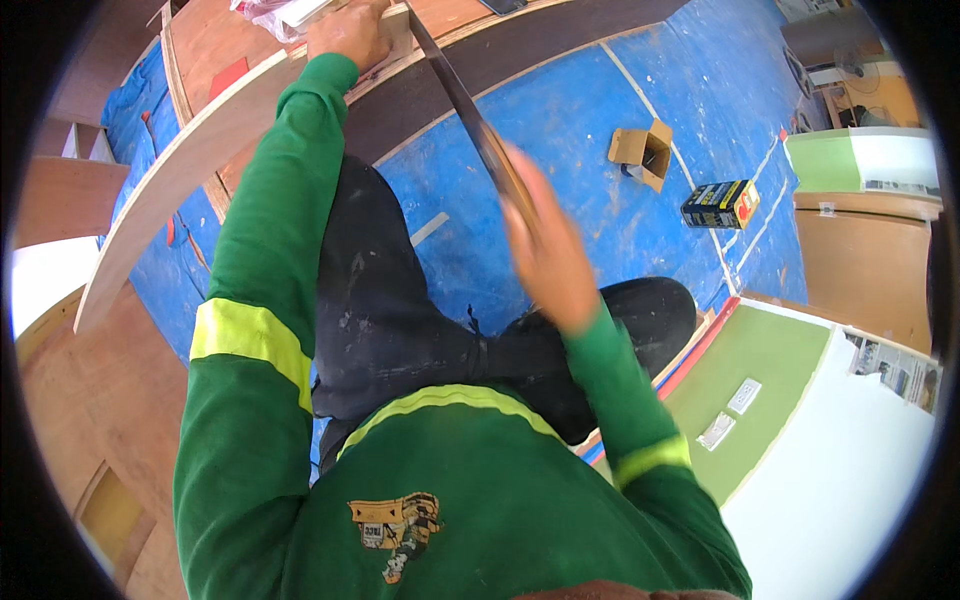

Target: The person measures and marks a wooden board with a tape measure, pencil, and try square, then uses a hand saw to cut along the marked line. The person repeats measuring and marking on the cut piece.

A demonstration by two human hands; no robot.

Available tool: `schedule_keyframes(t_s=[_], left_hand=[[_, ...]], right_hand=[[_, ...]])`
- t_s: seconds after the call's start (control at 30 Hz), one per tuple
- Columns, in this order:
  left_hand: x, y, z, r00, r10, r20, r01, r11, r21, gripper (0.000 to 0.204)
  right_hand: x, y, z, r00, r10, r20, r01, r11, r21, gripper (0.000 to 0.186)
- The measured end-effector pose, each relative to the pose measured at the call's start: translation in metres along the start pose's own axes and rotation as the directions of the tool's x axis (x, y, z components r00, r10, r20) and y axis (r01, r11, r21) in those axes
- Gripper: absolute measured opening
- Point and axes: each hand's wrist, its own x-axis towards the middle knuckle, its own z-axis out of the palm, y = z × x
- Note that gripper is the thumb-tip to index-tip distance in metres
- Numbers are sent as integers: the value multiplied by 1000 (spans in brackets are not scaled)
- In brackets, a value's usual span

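Note:
My left hand (350, 38) is closed around the end of a long, pale plywood strip (175, 180), pressing it down on the edge of a wooden bench (230, 45). From there the strip runs back along the outside of my left arm. My right hand (548, 240), blurred by motion, grips the handle of a handsaw (455, 90). Its dark, narrow blade slants up and away, and its far end meets the wood just right of my left hand. How deep any cut goes cannot be seen.
Blue sheeting (520, 130) covers the floor. On it are an open cardboard box (645, 152) and a black-and-yellow box (718, 205). A green-and-white panel (760, 390) with two sockets stands close on my right. A red piece (229, 77) lies on the bench.

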Motion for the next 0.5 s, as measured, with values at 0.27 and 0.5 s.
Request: schedule_keyframes(t_s=[0.27,0.5], left_hand=[[7,6,-7,997,31,74,-27,998,-65,64],[3,4,2,999,29,33,-28,999,-16,64]], right_hand=[[70,7,30,998,-22,-54,25,998,64,59],[-84,-57,-70,949,297,107,-295,955,-36,65]])
